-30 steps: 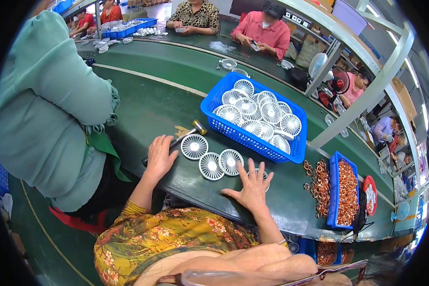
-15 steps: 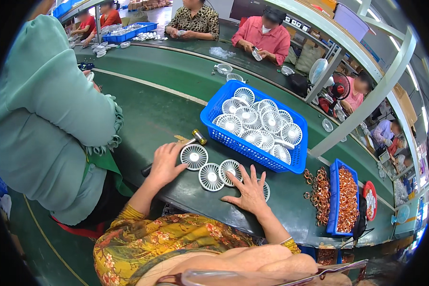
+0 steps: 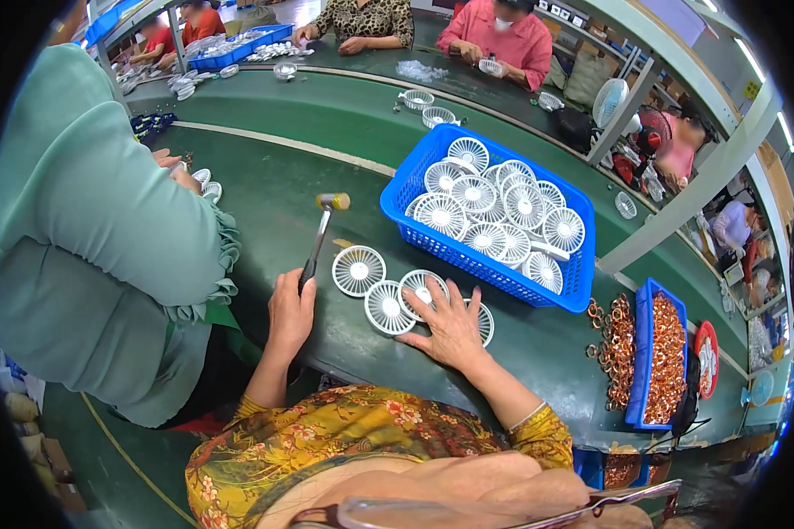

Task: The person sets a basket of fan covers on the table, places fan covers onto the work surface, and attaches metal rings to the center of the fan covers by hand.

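Note:
My left hand (image 3: 291, 310) is closed round the dark handle of a small hammer (image 3: 319, 236). Its yellowish head points up and away, clear of the tabletop. Several white round fan grilles with radial ribs lie in front of me; the leftmost grille (image 3: 358, 271) sits just right of the hammer. Another grille (image 3: 385, 307) touches its neighbours nearer to me. My right hand (image 3: 450, 330) rests with spread fingers over a third grille (image 3: 415, 289) and partly hides one more grille (image 3: 483, 323) at its right.
A blue perforated basket (image 3: 538, 304) heaped with white grilles stands beyond my right hand. Farther right are loose copper-coloured rings (image 3: 617, 353) and a blue bin (image 3: 641, 353) full of them. A person in a green top (image 3: 123, 220) works close on my left. A white post (image 3: 670, 194) rises behind the basket.
My left hand has left the grilles, taken the hammer and raised its head off the table. My right hand stays on the grilles, its fingers shifted slightly.

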`<state>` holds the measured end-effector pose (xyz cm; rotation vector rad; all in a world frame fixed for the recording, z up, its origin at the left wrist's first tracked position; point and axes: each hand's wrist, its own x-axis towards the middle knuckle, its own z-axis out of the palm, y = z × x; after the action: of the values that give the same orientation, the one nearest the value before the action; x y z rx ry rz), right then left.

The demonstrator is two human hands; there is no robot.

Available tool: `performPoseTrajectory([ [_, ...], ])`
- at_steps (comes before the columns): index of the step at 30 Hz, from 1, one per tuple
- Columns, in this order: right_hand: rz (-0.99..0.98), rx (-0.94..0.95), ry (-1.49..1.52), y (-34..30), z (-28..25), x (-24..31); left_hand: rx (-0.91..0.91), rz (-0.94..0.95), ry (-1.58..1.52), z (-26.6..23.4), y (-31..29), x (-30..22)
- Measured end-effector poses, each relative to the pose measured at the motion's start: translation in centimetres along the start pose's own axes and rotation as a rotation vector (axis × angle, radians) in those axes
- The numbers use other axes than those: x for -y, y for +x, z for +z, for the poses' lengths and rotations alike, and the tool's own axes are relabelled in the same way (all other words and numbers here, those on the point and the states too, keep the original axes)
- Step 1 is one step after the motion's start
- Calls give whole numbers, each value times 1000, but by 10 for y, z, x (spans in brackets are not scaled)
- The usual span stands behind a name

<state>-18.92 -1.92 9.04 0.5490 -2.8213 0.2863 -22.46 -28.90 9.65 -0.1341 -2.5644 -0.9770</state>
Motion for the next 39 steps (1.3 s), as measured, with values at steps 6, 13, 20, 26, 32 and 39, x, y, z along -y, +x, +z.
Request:
performPoseTrajectory([
  [6,-26,-127,20,47,29,19,-132,102,-285,0,-9,-35],
  [13,-1,-352,230,105,57,34,83,-7,-750,29,-23,-68],
  [20,84,178,1459,14,-5,6,43,128,-903,64,-40,-75],
  [26,259,-278,1085,-81,-11,26,290,323,-904,90,-56,-128],
  [32,711,-537,1272,-182,-23,20,694,670,-844,80,-67,-168],
  [39,1048,-427,944,-244,-45,-10,1183,909,-1471,12,-68,-216],
])
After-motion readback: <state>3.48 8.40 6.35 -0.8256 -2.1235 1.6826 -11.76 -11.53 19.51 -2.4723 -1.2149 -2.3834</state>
